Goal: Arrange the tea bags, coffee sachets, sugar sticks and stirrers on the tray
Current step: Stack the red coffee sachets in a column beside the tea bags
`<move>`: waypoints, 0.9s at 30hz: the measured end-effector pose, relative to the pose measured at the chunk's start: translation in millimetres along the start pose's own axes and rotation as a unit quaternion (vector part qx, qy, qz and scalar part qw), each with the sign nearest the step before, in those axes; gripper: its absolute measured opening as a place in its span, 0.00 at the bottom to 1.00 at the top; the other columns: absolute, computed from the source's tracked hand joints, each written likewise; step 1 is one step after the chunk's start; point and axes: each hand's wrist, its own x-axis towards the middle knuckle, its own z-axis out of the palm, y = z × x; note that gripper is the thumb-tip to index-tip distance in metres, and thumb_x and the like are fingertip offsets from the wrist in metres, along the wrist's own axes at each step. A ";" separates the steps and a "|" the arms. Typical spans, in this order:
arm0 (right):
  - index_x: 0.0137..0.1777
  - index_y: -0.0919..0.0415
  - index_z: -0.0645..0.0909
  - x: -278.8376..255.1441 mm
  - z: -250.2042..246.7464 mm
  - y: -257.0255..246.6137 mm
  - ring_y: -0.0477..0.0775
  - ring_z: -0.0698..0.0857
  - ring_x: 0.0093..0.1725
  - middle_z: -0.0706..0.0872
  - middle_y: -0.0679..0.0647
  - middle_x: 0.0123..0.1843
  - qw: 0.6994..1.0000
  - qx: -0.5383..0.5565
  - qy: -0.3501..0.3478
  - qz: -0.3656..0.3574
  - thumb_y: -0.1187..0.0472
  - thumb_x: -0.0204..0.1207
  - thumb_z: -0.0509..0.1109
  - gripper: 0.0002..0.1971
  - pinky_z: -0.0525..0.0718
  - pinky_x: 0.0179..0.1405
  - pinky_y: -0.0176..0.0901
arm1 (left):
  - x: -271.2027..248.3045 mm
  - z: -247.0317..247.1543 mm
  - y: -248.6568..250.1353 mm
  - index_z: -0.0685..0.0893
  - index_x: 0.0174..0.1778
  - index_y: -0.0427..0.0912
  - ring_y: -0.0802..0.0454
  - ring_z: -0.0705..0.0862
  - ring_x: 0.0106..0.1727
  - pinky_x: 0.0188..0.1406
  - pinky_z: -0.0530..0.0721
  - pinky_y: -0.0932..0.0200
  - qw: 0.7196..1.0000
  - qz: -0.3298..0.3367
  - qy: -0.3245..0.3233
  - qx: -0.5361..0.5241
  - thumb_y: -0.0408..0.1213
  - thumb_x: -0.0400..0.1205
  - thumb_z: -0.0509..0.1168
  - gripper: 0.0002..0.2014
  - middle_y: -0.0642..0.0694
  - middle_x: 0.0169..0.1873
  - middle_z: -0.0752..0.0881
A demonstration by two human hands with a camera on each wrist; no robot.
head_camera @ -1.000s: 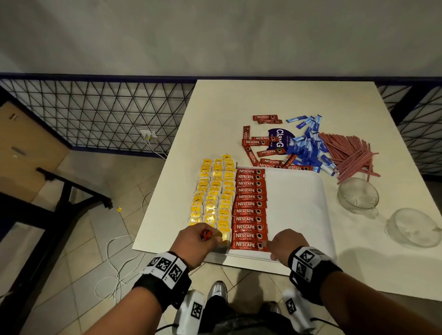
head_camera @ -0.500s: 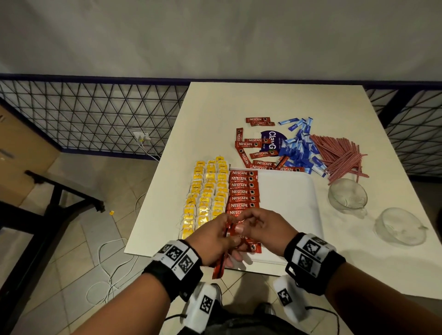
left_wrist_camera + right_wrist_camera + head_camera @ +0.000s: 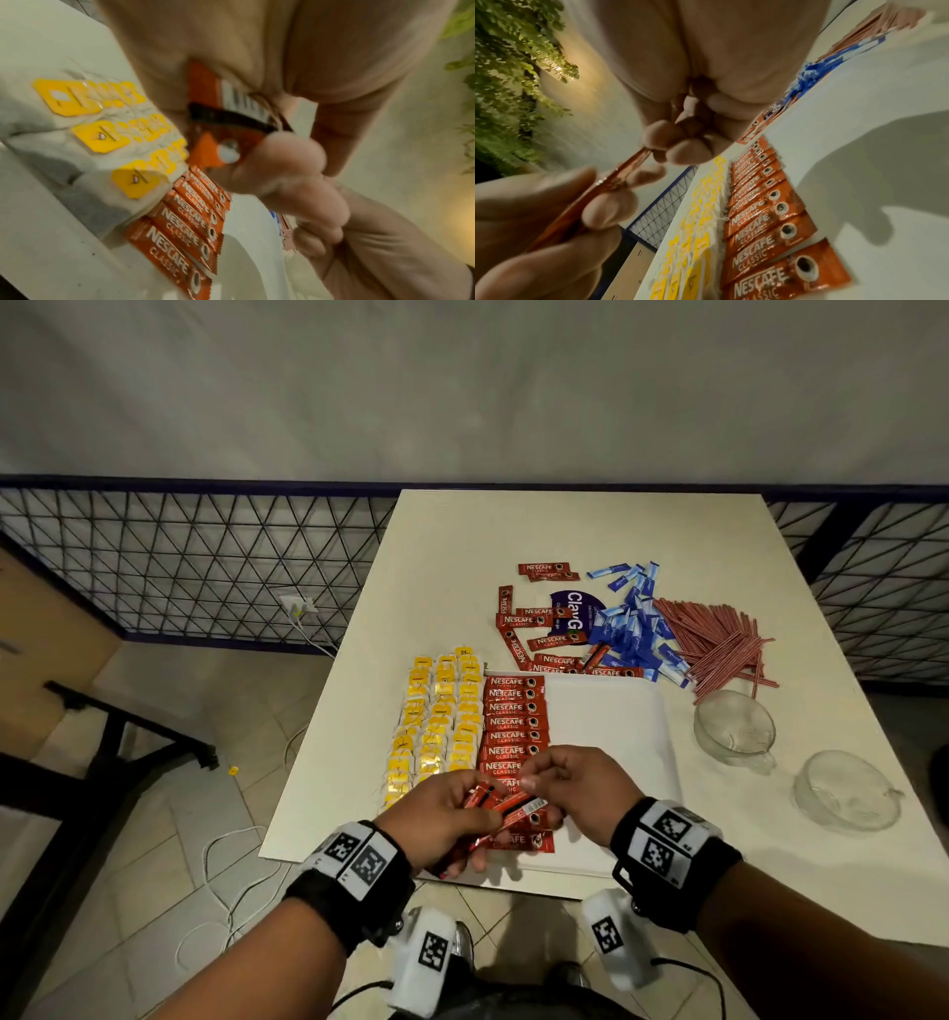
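Both hands [image 3: 513,801] grip our red foil coffee sachets [image 3: 506,806] (a loose bunch); one could slip onto the laid row [image 3: 511,726].

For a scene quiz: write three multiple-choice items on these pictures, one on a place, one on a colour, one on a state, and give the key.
1. Where do the stirrers lie?
A. on the tray
B. on the table beyond the tray
C. in a glass cup

2. What colour are the tea bag tags?
A. yellow
B. green
C. white

3. What is the left hand doing?
A. lying flat on the table
B. hanging idle
C. holding coffee sachets

Key: 1 B, the red pile sits on the table past the tray. 2 A, the tags in the rows are yellow. 3 C, fingers curl round red sachets, which the right hand pinches too.
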 end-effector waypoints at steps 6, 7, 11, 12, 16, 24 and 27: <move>0.44 0.59 0.86 -0.7 -13.1 6.8 0.53 0.82 0.27 0.85 0.54 0.27 0.999 0.042 -0.021 0.021 0.63 0.74 0.76 0.02 0.83 0.35 0.48 | 4.7 -6.7 -7.8 0.83 0.43 0.39 0.52 0.77 0.20 0.19 0.74 0.63 0.988 0.026 0.130 0.081 0.31 0.79 0.71 0.02 0.48 0.21 0.82; 0.42 0.56 0.87 -1.4 -14.1 7.5 0.53 0.83 0.28 0.86 0.54 0.28 0.999 0.037 -0.025 0.021 0.64 0.73 0.76 0.03 0.83 0.36 0.49 | 6.8 -7.0 -9.3 0.84 0.41 0.40 0.53 0.78 0.21 0.21 0.76 0.63 0.984 0.033 0.149 0.088 0.30 0.78 0.72 0.04 0.51 0.20 0.81; 0.32 0.52 0.89 -1.2 -15.3 12.9 0.59 0.88 0.46 0.90 0.54 0.40 0.999 0.041 -0.006 0.005 0.71 0.68 0.79 0.12 0.86 0.51 0.52 | 9.9 -5.7 -14.2 0.85 0.36 0.43 0.53 0.79 0.26 0.29 0.79 0.60 0.980 0.041 0.187 0.053 0.28 0.72 0.77 0.09 0.52 0.26 0.84; 0.31 0.53 0.89 -1.7 -14.9 13.2 0.58 0.87 0.48 0.89 0.53 0.42 0.999 0.049 0.005 -0.009 0.74 0.66 0.79 0.13 0.87 0.51 0.48 | 10.1 -4.6 -14.0 0.84 0.36 0.42 0.54 0.78 0.25 0.26 0.77 0.62 0.980 0.041 0.189 0.036 0.28 0.72 0.77 0.08 0.51 0.26 0.84; 0.30 0.56 0.89 -3.2 -13.4 14.2 0.48 0.87 0.46 0.87 0.52 0.45 0.996 0.065 0.031 -0.046 0.78 0.64 0.78 0.14 0.85 0.45 0.35 | 9.4 -1.2 -11.8 0.83 0.42 0.38 0.54 0.73 0.19 0.15 0.69 0.66 0.978 0.029 0.204 -0.026 0.30 0.77 0.74 0.05 0.47 0.20 0.79; 0.40 0.63 0.89 -9.1 -17.4 19.8 0.53 0.89 0.48 0.90 0.51 0.47 0.993 0.113 0.025 -0.012 0.76 0.67 0.77 0.08 0.85 0.47 0.41 | 13.8 -4.3 -15.6 0.83 0.42 0.41 0.52 0.81 0.24 0.22 0.74 0.64 0.973 0.041 0.221 0.047 0.24 0.79 0.69 0.07 0.44 0.28 0.85; 0.42 0.59 0.89 -7.8 -16.3 25.9 0.60 0.90 0.48 0.91 0.56 0.46 0.990 0.134 0.031 0.030 0.73 0.69 0.77 0.08 0.87 0.54 0.54 | 16.5 -0.1 -15.8 0.84 0.41 0.44 0.55 0.82 0.25 0.29 0.79 0.63 0.970 0.048 0.218 0.099 0.25 0.80 0.67 0.09 0.49 0.28 0.85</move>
